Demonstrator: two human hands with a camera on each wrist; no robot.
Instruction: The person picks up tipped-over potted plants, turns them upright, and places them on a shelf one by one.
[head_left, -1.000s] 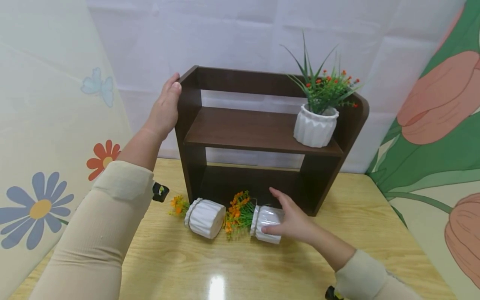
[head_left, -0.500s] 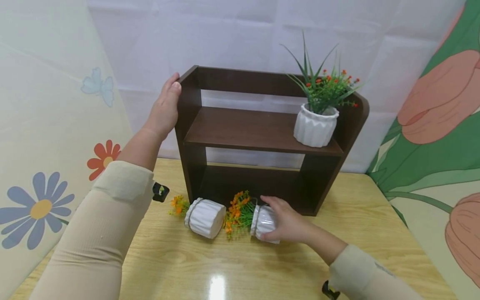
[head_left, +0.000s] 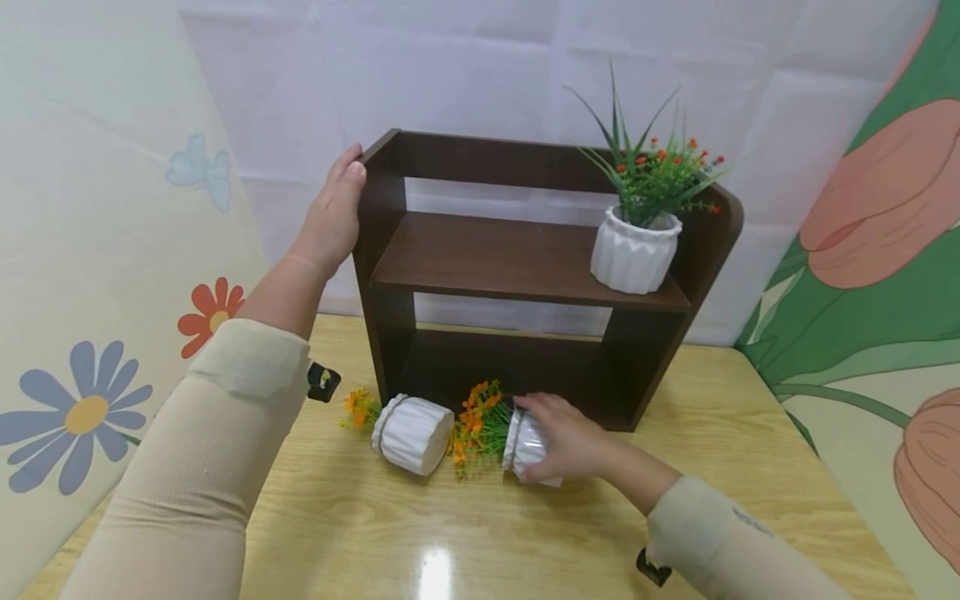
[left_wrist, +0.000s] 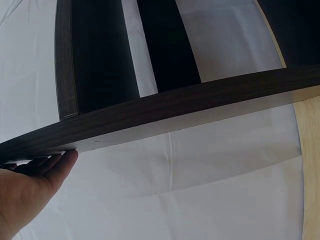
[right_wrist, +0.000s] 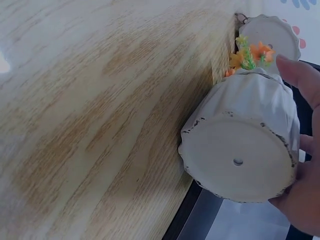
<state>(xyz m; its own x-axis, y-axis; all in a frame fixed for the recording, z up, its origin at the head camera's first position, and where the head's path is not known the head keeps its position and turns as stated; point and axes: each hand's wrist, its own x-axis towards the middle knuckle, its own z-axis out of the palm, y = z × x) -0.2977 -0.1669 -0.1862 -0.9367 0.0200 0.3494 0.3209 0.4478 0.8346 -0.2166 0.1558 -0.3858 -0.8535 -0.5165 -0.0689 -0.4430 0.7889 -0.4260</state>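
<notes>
Three white ribbed pots with artificial plants are in view: one stands upright on the right end of the middle board of the dark brown shelf (head_left: 525, 267), and two lie on their sides on the wooden surface (head_left: 480, 533) just in front of it. The right hand (head_left: 573, 442) wraps its fingers (right_wrist: 300, 75) around the right fallen pot (head_left: 525, 446), whose long axis runs left to right, orange flowers pointing left toward the left fallen pot (head_left: 412, 433) and flat base toward the right. The left hand (head_left: 330, 217) rests on the shelf's upper left edge, fingers straight along the side panel. The upright pot (head_left: 633, 254) carries red-flowered greenery.
</notes>
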